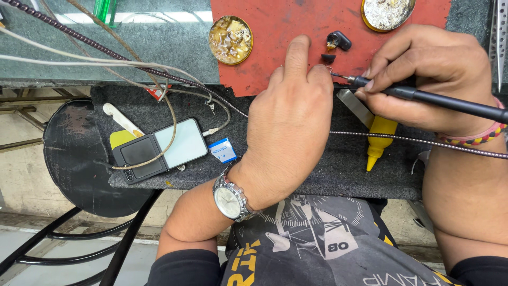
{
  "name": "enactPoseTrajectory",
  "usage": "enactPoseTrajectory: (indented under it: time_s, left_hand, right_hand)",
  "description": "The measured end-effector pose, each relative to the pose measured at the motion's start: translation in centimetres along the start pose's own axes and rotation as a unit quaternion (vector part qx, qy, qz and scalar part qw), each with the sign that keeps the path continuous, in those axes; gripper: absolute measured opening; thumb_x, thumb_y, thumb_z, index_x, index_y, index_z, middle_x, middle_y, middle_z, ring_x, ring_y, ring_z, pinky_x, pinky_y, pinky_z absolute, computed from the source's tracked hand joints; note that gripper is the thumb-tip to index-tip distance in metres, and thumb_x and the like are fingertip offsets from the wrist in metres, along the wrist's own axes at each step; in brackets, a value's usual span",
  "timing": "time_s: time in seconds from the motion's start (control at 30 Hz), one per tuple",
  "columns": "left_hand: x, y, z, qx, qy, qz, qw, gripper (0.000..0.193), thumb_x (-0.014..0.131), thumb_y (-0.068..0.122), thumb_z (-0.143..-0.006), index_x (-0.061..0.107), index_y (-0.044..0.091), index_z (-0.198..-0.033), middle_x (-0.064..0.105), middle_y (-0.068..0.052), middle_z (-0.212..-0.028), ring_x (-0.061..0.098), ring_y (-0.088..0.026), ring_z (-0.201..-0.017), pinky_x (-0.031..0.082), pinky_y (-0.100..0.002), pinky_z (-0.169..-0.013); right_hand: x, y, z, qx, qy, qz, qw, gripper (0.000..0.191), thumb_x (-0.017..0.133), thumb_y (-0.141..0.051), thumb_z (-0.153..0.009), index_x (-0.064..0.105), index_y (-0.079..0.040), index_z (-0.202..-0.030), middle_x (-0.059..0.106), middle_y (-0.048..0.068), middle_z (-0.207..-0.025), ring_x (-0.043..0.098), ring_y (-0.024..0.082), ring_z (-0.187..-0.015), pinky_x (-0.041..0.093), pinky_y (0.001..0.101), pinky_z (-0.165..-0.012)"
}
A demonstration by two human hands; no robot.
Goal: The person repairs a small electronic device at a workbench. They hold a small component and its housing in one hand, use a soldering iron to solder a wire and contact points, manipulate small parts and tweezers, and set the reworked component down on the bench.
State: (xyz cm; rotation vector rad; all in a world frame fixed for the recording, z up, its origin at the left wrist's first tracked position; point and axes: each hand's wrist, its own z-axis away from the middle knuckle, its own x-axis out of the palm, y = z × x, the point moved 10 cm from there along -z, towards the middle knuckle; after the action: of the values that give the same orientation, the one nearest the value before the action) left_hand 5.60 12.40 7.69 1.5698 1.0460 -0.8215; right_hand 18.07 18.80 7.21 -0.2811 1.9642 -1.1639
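Two hands met over the near edge of the red mat (275,21), which lay on the grey bench (159,42) above a strip of dark felt (317,175). The left hand (288,122) rested knuckles-up, fingers curled down narrow and index finger stretched out onto the mat; what it pinned beneath I couldn't tell. The right hand (423,74) gripped a black soldering iron (423,98) like a pen, its long axis running almost level from right to left, tip just beside the left fingertips. Just beyond that tip, well nearer the left index finger, sat a small black earbud shell (338,40) and a smaller black fragment (328,57), glossy and rounded.
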Motion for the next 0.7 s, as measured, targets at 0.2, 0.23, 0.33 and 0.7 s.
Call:
enactPoseTrajectory:
  time_s: [0.2, 0.23, 0.33, 0.7]
  left_hand:
    - [-0.24, -0.20, 0.02, 0.006, -0.008, 0.006, 1.000, 0.017, 0.067, 0.006, -0.086, 0.064, 0.000, -0.102, 0.055, -0.020, -0.135, 0.068, -0.029, -0.094, 0.057, -0.036, -0.069]
    - [-0.34, -0.27, 0.05, 0.007, -0.007, 0.014, 1.000, 0.018, 0.067, 0.005, -0.086, 0.064, -0.001, -0.103, 0.054, -0.021, -0.135, 0.068, -0.029, -0.094, 0.057, -0.036, -0.070]
    - [-0.44, -0.30, 0.11, 0.010, -0.004, 0.030, 0.999, 0.020, 0.067, 0.004, -0.085, 0.063, -0.002, -0.104, 0.054, -0.022, -0.135, 0.068, -0.030, -0.094, 0.057, -0.037, -0.071]
    - [-0.41, -0.32, 0.07, 0.009, -0.007, 0.032, 0.999, 0.020, 0.067, 0.003, -0.084, 0.062, -0.002, -0.102, 0.054, -0.023, -0.135, 0.068, -0.031, -0.094, 0.057, -0.038, -0.069]
  right_hand:
    - [0.29, -0.06, 0.00, -0.004, -0.012, 0.000, 1.000, 0.015, 0.080, 0.004, -0.077, 0.070, 0.001, -0.088, 0.068, 0.014, -0.097, 0.070, 0.020, -0.086, 0.057, 0.0268, -0.073]
    - [0.25, -0.08, 0.04, -0.004, -0.013, 0.011, 1.000, 0.015, 0.081, 0.004, -0.077, 0.071, 0.001, -0.088, 0.068, 0.014, -0.097, 0.070, 0.021, -0.086, 0.057, 0.0270, -0.073]
    - [0.21, -0.12, 0.09, -0.006, -0.010, 0.012, 1.000, 0.015, 0.081, 0.003, -0.078, 0.071, 0.001, -0.089, 0.068, 0.013, -0.098, 0.070, 0.019, -0.083, 0.056, 0.0267, -0.073]
    - [0.28, -0.11, 0.02, -0.015, -0.015, 0.009, 1.000, 0.015, 0.081, 0.003, -0.078, 0.071, 0.000, -0.089, 0.068, 0.013, -0.098, 0.070, 0.020, -0.087, 0.057, 0.0263, -0.073]
